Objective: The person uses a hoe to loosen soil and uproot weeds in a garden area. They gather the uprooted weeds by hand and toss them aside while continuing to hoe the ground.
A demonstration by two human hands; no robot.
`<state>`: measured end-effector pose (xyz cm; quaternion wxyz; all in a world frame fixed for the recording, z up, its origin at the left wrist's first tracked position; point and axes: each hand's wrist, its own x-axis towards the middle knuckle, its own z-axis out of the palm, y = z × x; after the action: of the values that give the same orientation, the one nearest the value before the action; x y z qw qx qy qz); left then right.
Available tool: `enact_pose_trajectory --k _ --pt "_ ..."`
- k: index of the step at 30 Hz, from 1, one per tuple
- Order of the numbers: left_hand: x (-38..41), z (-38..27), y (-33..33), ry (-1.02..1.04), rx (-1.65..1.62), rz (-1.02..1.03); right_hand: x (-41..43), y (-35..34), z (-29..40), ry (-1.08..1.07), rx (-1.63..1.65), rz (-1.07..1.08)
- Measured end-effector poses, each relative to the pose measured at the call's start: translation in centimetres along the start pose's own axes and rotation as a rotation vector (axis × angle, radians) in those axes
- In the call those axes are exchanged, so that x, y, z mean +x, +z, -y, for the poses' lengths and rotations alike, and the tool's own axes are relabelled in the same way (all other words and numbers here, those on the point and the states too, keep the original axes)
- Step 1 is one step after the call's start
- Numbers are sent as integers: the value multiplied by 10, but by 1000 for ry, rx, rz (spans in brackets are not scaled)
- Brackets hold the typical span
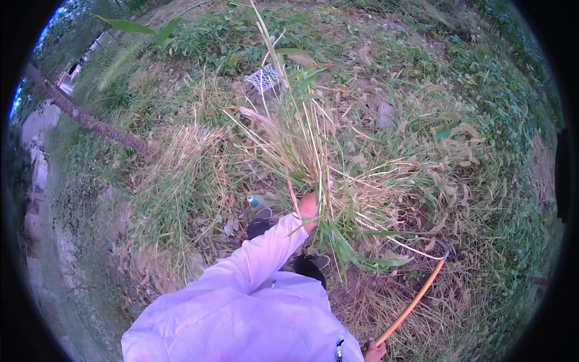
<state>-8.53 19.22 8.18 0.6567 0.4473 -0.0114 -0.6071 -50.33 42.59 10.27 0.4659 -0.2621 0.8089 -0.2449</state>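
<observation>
My left hand [309, 209] is closed around the lower part of a bunch of long grass stalks [312, 149], green and straw-coloured, which fans out upward. My right hand [374, 351], at the bottom edge, grips the end of an orange-brown wooden handle [414, 301] of a sickle-like tool. Its dark metal head [448, 250] lies low among the grass to the right, mostly hidden. A thin pale strip [402, 244] runs from that head toward the bunch; whether it is blade edge or stalk I cannot tell.
Cut dry grass [190, 145] is heaped at the left beside a slanting tree trunk [99, 126]. A blue can-like object [253, 200] lies near my shoe [260, 221]. Farther ahead is a white lattice-patterned piece [263, 78]. A flat stone [385, 115] and leafy weeds [502, 117] are to the right.
</observation>
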Motion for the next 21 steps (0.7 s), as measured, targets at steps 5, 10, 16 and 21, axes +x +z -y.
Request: enact_pose_trajectory --k 5,10,16,21 --pt "11 -20 -14 -69 -93 74 -11 48 42 46 -32 -12" --pt "19 -49 -32 -89 -192 103 -19 84 58 61 -128 88" --pt "53 -91 -107 113 -443 125 -68 139 126 -6 -136 122" --pt "54 -181 -194 274 -316 363 -71 114 86 -60 -242 110"
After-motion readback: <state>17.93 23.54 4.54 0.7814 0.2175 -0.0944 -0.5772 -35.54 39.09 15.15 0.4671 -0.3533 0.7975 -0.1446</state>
